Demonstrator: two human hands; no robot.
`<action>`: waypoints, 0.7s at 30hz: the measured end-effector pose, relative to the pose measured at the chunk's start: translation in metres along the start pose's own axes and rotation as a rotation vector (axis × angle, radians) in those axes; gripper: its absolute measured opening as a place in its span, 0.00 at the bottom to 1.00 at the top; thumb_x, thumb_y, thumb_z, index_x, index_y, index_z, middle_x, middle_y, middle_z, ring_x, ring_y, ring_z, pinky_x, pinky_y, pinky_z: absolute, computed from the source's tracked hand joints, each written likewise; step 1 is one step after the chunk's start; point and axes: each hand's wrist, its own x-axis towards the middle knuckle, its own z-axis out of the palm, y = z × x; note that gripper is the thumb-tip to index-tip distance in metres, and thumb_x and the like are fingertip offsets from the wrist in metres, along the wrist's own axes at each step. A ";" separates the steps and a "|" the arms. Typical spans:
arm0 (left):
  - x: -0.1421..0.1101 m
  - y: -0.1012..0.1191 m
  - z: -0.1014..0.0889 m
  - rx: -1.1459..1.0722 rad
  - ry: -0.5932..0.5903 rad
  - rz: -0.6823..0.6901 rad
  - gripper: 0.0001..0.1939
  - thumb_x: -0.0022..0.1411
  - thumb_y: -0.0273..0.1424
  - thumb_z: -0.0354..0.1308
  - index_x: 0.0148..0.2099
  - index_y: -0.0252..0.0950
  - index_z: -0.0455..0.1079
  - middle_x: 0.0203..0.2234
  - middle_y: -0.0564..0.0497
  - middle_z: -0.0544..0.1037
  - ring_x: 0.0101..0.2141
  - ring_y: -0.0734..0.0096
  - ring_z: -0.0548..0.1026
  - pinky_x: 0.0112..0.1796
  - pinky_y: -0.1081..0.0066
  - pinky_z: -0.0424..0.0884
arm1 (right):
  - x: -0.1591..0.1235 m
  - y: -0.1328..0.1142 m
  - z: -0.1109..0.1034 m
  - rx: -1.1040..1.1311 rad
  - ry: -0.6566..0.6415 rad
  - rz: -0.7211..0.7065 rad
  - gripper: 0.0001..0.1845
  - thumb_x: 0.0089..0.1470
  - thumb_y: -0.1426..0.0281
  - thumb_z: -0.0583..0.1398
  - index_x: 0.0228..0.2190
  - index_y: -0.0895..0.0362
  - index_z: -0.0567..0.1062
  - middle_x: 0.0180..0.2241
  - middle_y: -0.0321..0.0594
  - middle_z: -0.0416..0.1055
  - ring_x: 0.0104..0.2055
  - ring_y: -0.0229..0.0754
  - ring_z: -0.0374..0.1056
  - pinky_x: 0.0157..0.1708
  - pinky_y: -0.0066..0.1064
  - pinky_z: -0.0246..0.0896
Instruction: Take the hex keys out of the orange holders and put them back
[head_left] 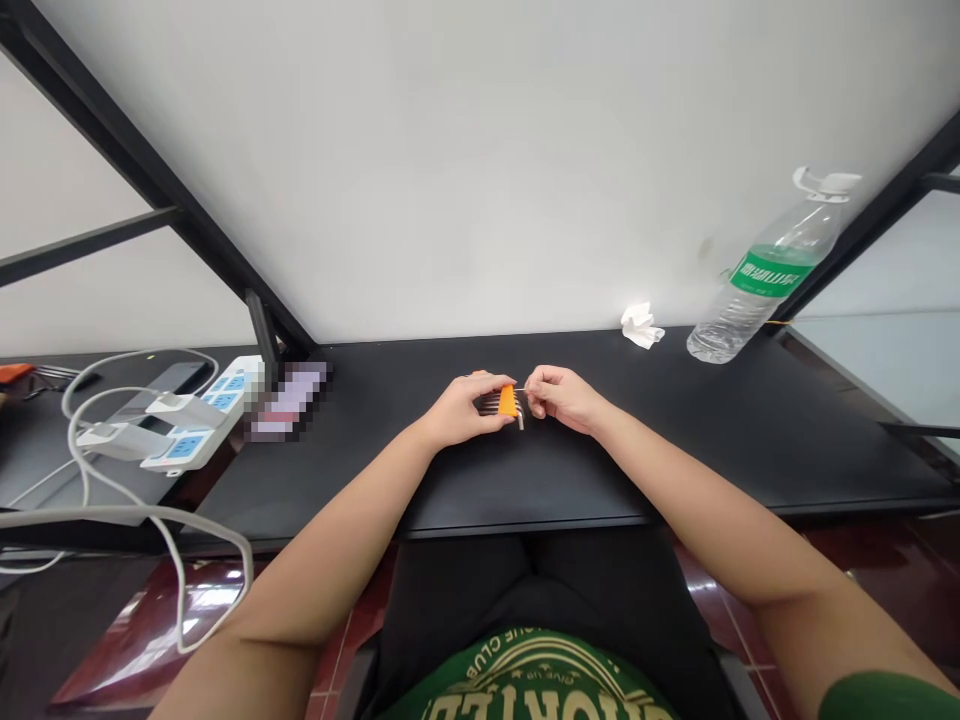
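Note:
An orange hex key holder (pixel 508 401) with several silver L-shaped hex keys sits in my left hand (pixel 469 408), thumb on its near side and fingers on its far side. The short bent end of one large hex key (pixel 521 417) sticks out at the near right of the holder. My right hand (pixel 561 396) is just right of the holder, its thumb and forefinger pinched on the end of a thin hex key (pixel 520 390) at the holder's far side. Whether that key is still seated in the holder I cannot tell. Both hands are over the black table (pixel 600 480).
A crumpled white tissue (pixel 641 326) and a clear water bottle (pixel 772 272) with a green label stand by the wall at right. To the left are a blurred-out flat object (pixel 291 402), a white power strip (pixel 217 410) with plugged-in chargers, and looping white cables (pixel 169 512).

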 end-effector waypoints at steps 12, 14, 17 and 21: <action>-0.001 -0.006 0.002 -0.276 0.027 -0.064 0.28 0.57 0.38 0.74 0.58 0.35 0.79 0.47 0.43 0.83 0.44 0.59 0.82 0.50 0.61 0.79 | -0.005 -0.011 -0.004 0.027 -0.050 0.012 0.24 0.49 0.51 0.77 0.31 0.58 0.80 0.27 0.36 0.71 0.25 0.35 0.64 0.26 0.30 0.59; -0.002 -0.006 0.002 -0.281 0.027 -0.071 0.28 0.57 0.38 0.74 0.58 0.35 0.80 0.47 0.42 0.83 0.44 0.59 0.82 0.49 0.60 0.80 | -0.005 -0.010 -0.005 0.010 -0.052 0.012 0.23 0.50 0.52 0.77 0.31 0.58 0.82 0.26 0.36 0.70 0.25 0.35 0.63 0.26 0.30 0.58; -0.002 -0.004 0.002 -0.289 0.004 -0.075 0.27 0.56 0.39 0.75 0.57 0.36 0.81 0.45 0.43 0.83 0.42 0.60 0.82 0.46 0.61 0.81 | -0.004 -0.008 -0.008 -0.097 -0.074 -0.011 0.20 0.52 0.53 0.76 0.31 0.58 0.84 0.25 0.35 0.69 0.25 0.34 0.61 0.27 0.30 0.57; -0.001 -0.001 0.002 -0.188 0.009 -0.015 0.26 0.56 0.39 0.75 0.55 0.37 0.82 0.43 0.45 0.83 0.42 0.61 0.82 0.48 0.61 0.80 | -0.004 -0.010 -0.006 -0.270 -0.050 -0.031 0.20 0.53 0.53 0.74 0.30 0.58 0.85 0.25 0.36 0.71 0.25 0.34 0.61 0.27 0.30 0.57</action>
